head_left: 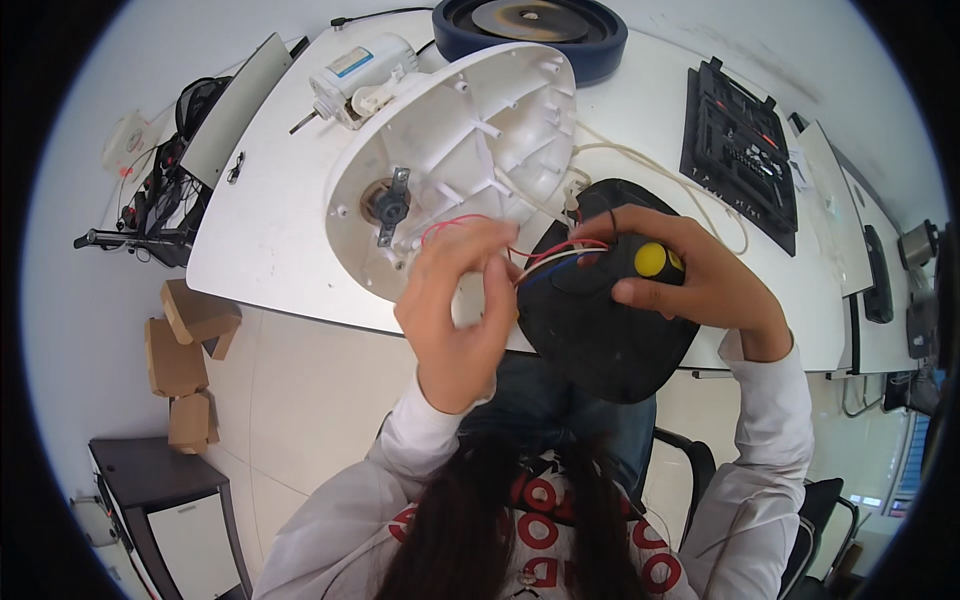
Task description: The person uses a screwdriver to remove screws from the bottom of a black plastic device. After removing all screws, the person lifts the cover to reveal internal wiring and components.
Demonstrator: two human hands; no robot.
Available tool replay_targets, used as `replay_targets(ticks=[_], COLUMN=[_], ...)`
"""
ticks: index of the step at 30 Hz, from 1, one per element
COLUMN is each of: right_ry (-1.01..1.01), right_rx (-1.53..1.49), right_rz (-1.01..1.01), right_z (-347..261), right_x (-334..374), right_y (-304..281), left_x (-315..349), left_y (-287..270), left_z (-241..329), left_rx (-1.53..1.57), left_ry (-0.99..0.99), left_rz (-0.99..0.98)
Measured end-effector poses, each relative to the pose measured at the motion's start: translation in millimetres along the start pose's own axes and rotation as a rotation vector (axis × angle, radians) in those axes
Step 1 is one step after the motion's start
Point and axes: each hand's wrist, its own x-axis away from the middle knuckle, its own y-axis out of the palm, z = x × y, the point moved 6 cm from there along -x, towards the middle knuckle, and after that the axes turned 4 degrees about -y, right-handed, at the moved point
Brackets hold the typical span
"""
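Note:
My left hand (pixel 458 300) is closed in a pinch, with thumb and fingertips at the ends of thin red, white and blue wires (pixel 552 262). Its fingers are slightly blurred. In my right hand (pixel 700 265) sits a black tool handle with a round yellow end (pixel 652 260), probably a screwdriver. The right fingertips also touch the wires. Beneath both lies a rounded black panel (pixel 610 350), which overhangs the table's near edge above my lap. Just beyond my left hand, a large white ribbed plastic housing (pixel 450 140) rests open side up, with a dark knob-like fitting (pixel 388 205) inside.
A white motor (pixel 362 75) stands behind the housing, beside a blue round base (pixel 610 50). At the right lies an open black toolbox (pixel 745 150). A cream cable (pixel 690 180) loops across the white table (pixel 270 220). Cardboard boxes (pixel 178 355) are on the floor at left.

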Motion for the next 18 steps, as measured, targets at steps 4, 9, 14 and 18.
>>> replay_targets(ticks=[4, 9, 14, 18], right_ry=[-0.033, -0.134, -0.110, -0.609], right_rx=[0.096, 0.497, 0.971, 1.093], right_rz=[-0.030, -0.087, 0.316, 0.562], right_z=[-6.0, -17.3, -45.7, -63.8], right_x=[0.6, 11.1, 32.3, 78.4], right_y=[2.4, 9.3, 22.0, 16.1], left_x=[-27.9, -36.8, -37.4, -31.1], left_y=[17.9, 45.7, 40.8, 33.5], left_z=[3.2, 7.8, 7.7, 7.7], left_rx=[0.021, -0.069, -0.096, -0.150], left_ry=[-0.293, -0.264, -0.111, -0.110], left_rz=[-0.410, -0.785, -0.463, -0.314])
